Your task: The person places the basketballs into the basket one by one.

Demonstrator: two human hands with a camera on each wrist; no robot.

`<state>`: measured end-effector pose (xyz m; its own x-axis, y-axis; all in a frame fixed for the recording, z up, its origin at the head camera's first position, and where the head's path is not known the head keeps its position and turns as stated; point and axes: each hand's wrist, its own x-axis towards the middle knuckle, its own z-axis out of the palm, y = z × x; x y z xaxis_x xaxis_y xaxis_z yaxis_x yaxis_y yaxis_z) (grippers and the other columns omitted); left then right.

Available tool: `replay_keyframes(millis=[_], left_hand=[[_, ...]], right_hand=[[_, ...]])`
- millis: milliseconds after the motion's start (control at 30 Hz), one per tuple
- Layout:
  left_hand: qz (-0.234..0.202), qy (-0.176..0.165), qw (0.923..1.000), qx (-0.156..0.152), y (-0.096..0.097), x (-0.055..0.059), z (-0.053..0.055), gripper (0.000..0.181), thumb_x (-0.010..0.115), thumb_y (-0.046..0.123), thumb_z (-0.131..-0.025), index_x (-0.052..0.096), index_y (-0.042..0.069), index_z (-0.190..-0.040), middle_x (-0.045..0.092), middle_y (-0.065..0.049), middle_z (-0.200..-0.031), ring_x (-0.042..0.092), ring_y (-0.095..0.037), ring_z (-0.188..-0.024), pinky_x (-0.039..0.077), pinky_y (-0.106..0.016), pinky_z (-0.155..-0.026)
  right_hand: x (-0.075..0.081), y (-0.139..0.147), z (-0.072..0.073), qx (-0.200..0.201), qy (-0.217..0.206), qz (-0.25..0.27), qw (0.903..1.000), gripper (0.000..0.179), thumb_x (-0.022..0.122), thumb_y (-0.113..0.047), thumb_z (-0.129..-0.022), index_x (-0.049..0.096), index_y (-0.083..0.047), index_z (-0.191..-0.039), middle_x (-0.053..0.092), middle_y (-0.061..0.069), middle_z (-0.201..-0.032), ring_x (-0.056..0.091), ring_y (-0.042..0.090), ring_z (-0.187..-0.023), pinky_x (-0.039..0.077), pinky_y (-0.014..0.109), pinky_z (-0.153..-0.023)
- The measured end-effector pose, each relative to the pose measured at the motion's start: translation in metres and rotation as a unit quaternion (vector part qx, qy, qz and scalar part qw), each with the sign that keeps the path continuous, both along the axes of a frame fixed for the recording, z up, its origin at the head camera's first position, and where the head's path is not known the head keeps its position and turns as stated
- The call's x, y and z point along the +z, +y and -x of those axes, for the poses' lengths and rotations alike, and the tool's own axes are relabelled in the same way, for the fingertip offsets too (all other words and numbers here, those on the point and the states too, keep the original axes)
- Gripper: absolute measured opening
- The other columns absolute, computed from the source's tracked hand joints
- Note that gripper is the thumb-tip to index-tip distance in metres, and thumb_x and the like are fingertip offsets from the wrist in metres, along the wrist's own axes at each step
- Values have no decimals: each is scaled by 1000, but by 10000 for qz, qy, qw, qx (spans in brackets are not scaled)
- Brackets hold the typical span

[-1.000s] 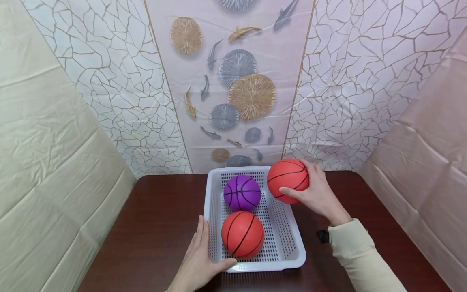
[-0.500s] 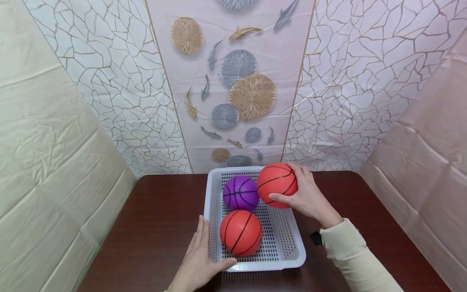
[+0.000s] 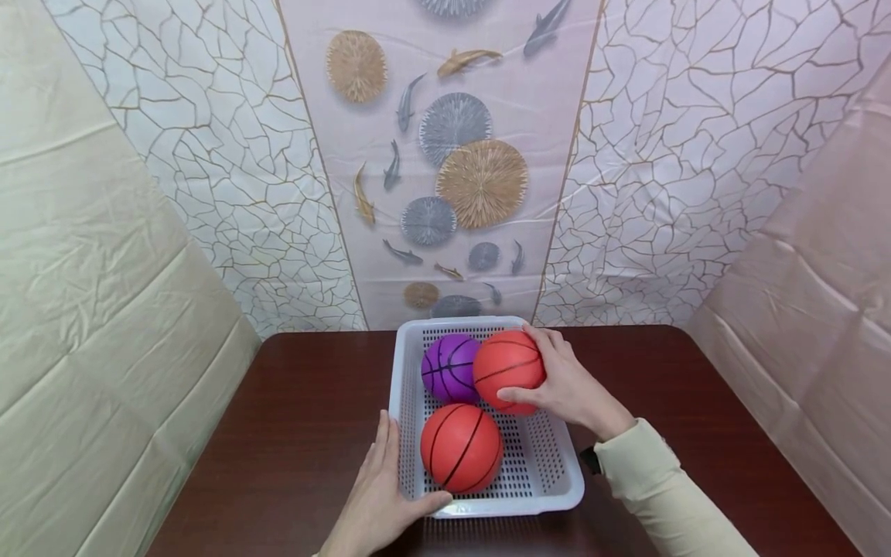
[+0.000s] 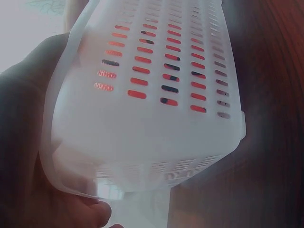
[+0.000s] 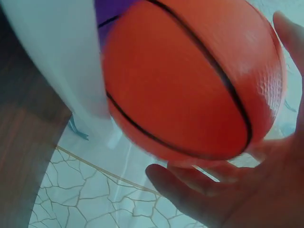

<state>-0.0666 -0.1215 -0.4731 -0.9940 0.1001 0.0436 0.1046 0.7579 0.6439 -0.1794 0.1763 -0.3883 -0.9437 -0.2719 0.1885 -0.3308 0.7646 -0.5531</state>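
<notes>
A pale perforated plastic basket stands on the table. Inside it a purple toy basketball sits towards the back, with one red toy basketball in front of it. My right hand grips a second red toy basketball over the basket's back right part, where it overlaps the purple ball in the head view. In the right wrist view, fingers curve round this ball. My left hand rests at the basket's front left corner, its fingers straight along the left side and its thumb on the front rim.
The dark wooden table reaches out on both sides of the basket. A patterned wall covering hangs behind the table's back edge, and plain beige sheets flank it.
My right hand has carried its red ball leftwards and lower, from the basket's right rim to over its inside. The purple ball has shifted slightly left. My left hand stays in place.
</notes>
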Motion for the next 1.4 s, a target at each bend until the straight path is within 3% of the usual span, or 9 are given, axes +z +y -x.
replay_keyframes(millis=[133, 300, 433, 633, 700, 833, 1067, 1200, 1400], left_hand=[[-37, -52, 10000, 19, 1, 0, 1, 133, 71, 78, -62, 5, 12, -157, -7, 0, -163, 19, -48, -141, 27, -66, -105], [-20, -38, 10000, 17, 1, 0, 2, 132, 72, 76, -63, 5, 11, -157, -7, 0, -163, 17, -45, -142, 27, -64, -107], [43, 103, 9999, -7, -2, -1, 0, 132, 69, 79, -64, 7, 8, -157, -6, -3, -163, 17, -43, -143, 27, -62, -108], [69, 87, 9999, 83, -6, -1, -2, 135, 63, 86, -60, 7, 10, -157, -7, -1, -163, 13, -38, -145, 24, -64, -107], [84, 74, 9999, 57, -6, -1, -1, 135, 62, 87, -60, 6, 11, -157, -8, 1, -163, 12, -35, -146, 24, -64, -108], [108, 80, 9999, 16, -5, -1, 1, 136, 61, 88, -59, 6, 11, -157, -8, 1, -163, 11, -34, -146, 25, -63, -108], [120, 37, 9999, -14, -7, -2, 0, 135, 66, 84, -60, 7, 10, -157, -8, -1, -163, 15, -41, -144, 25, -63, -108], [166, 72, 9998, -33, -8, -2, 0, 134, 67, 82, -61, 8, 10, -157, -8, 0, -163, 17, -43, -143, 27, -62, -108], [150, 258, 9994, -174, -8, -2, 2, 134, 68, 81, -62, 9, 8, -157, -6, -2, -163, 17, -43, -143, 28, -61, -107]], right_hand=[[3, 0, -1, 107, 61, -76, 9999, 109, 73, -74, -64, 30, -24, -151, 33, 10, -142, 42, 31, -121, 51, 57, -84], [5, -2, -4, 202, 51, -52, 9998, 100, 78, -66, -66, 41, -21, -147, 42, 7, -127, 47, 28, -113, 52, 52, -83], [-3, -2, -1, 378, -33, -197, 9991, 96, 81, -59, -67, 46, -13, -143, 54, 6, -118, 55, 25, -104, 53, 48, -84], [-22, 6, -3, 451, 86, -954, 9944, 101, 82, -60, -64, 46, -8, -144, 53, 14, -134, 46, 33, -122, 35, 61, -101], [-21, 7, -3, 450, 344, -886, 9945, 102, 82, -59, -65, 44, -11, -146, 47, 12, -140, 38, 33, -128, 27, 64, -104], [-13, 1, 1, 692, 611, -588, 9940, 86, 83, -53, -70, 51, -16, -141, 48, 7, -138, 39, 29, -127, 29, 61, -104], [-4, -11, 7, 806, 551, -978, 9904, 71, 82, -54, -70, 63, -14, -126, 57, 6, -130, 43, 31, -125, 25, 56, -109], [-3, -15, 12, 881, 459, -860, 9913, 70, 83, -56, -67, 66, -13, -120, 58, 5, -132, 40, 33, -130, 21, 54, -112], [-5, -14, 12, 630, -113, -504, 9967, 68, 87, -52, -64, 61, -18, -116, 65, 3, -117, 37, 43, -130, 34, 61, -103]])
